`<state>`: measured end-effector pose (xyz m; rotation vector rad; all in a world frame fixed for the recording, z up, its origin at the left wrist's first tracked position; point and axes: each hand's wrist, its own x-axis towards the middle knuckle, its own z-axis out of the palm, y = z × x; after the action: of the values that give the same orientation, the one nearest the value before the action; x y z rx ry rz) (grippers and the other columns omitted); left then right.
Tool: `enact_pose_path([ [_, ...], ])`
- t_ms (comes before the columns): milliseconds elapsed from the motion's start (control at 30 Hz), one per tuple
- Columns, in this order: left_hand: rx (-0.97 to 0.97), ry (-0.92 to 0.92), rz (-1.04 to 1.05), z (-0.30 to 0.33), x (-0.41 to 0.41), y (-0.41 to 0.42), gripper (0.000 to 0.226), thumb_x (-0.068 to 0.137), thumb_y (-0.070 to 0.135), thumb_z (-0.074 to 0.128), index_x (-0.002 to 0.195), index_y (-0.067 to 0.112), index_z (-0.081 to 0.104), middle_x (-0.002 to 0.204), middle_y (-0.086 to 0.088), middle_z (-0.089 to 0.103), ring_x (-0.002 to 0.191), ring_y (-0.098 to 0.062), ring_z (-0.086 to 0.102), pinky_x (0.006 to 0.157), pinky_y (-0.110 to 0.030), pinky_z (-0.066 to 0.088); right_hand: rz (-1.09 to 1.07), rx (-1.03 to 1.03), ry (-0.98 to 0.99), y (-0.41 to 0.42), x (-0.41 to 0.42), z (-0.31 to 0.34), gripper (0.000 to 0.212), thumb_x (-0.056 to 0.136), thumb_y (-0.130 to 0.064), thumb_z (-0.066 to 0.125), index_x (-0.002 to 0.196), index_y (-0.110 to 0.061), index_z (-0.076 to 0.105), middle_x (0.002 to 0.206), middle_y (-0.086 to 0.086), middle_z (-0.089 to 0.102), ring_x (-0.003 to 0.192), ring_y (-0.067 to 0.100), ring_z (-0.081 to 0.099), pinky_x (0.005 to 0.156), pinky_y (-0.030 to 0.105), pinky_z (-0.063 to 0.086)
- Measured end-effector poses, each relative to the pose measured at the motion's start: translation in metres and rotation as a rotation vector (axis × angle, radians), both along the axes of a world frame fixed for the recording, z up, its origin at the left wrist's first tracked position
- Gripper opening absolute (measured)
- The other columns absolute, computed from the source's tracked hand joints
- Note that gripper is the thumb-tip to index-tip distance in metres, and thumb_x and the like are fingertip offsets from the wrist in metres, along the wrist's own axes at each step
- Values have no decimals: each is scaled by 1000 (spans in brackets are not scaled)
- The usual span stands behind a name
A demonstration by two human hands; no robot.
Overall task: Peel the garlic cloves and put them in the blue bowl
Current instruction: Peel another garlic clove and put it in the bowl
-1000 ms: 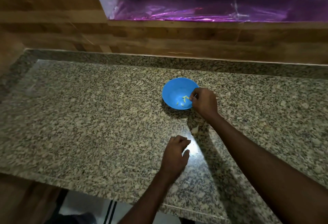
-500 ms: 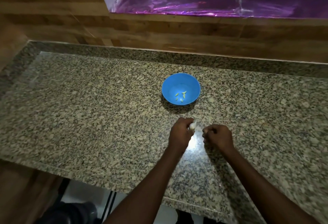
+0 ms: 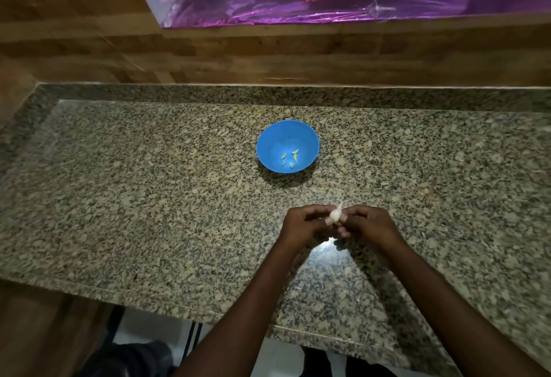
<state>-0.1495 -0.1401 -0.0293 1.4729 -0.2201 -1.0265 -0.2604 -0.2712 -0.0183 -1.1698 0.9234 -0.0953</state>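
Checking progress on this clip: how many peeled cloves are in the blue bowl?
4, though tiny: clustered on the blue bowl floor, right of centre, peeled cloves. Small ones may blend together.

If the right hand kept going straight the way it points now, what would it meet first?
The right hand points left at the garlic it pinches; just past that it would probably meet the left hand holding the other side.

A speckled granite countertop (image 3: pixel 149 185) is seen, with a raised granite strip (image 3: pixel 208 94) along its far edge. Behind the countertop a wooden wall (image 3: pixel 268 57) is set, and above it a ledge is covered by purple foil (image 3: pixel 343 3).
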Motion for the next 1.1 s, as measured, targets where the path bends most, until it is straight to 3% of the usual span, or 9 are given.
enact_pose_path([
  [267, -1, 4, 0, 6, -5, -3, 24, 85, 2, 74, 109, 3, 74, 98, -22, 74, 80, -27, 69, 77, -37, 59, 4, 43, -34, -3, -7, 14, 14, 90, 0, 67, 98, 11, 67, 82, 33, 68, 58, 27, 67, 49, 32, 56],
  [400, 17, -48, 2, 12, -5, -4, 24, 83, 0, 76, 107, 2, 73, 92, -18, 73, 80, -26, 68, 80, -41, 58, 13, 101, -18, -6, -6, 17, 15, 91, -2, 66, 100, 8, 70, 88, 32, 70, 67, 29, 68, 52, 32, 57],
  [533, 23, -156, -30, 14, -5, -5, 32, 77, -5, 80, 107, 3, 73, 90, -9, 71, 80, -13, 68, 77, -27, 59, 0, 80, 7, -6, 1, 19, 12, 89, 4, 63, 96, 9, 71, 84, 31, 68, 65, 28, 64, 53, 30, 58],
  [633, 32, -221, -16, 14, -7, -6, 33, 73, -3, 82, 100, 15, 77, 86, -4, 74, 78, -9, 68, 80, -26, 58, -35, 54, 34, -2, 8, 17, 15, 81, 4, 67, 92, 13, 70, 82, 30, 67, 61, 27, 58, 56, 32, 54],
  [800, 48, -225, 35, 14, -8, -7, 26, 76, 2, 82, 100, 12, 78, 91, -14, 76, 79, -13, 69, 79, -28, 58, -88, 84, 68, 1, 16, 15, 15, 81, 10, 64, 94, 15, 68, 73, 24, 66, 56, 25, 58, 50, 27, 54],
  [933, 110, -157, 128, 8, -7, -3, 25, 81, 2, 78, 105, 8, 75, 90, -13, 73, 76, -17, 67, 69, -24, 58, -98, 180, 96, 0, 11, 15, 15, 89, 10, 52, 95, 8, 66, 62, 20, 62, 53, 27, 56, 53, 44, 61],
  [1000, 179, -247, 157, 0, -3, 0, 26, 81, 5, 77, 106, 14, 75, 87, -6, 72, 74, -14, 66, 67, -20, 57, -112, 223, 111, -2, 9, 14, 15, 90, 10, 50, 96, 8, 64, 68, 20, 64, 57, 27, 59, 45, 33, 56],
  [1100, 299, -569, 115, -7, 7, 6, 19, 84, 12, 74, 98, 23, 76, 80, 3, 70, 70, -8, 62, 66, -16, 50, -133, 309, 108, -3, 5, 10, 13, 96, 6, 50, 101, 5, 62, 79, 20, 65, 61, 23, 64, 42, 26, 54],
])
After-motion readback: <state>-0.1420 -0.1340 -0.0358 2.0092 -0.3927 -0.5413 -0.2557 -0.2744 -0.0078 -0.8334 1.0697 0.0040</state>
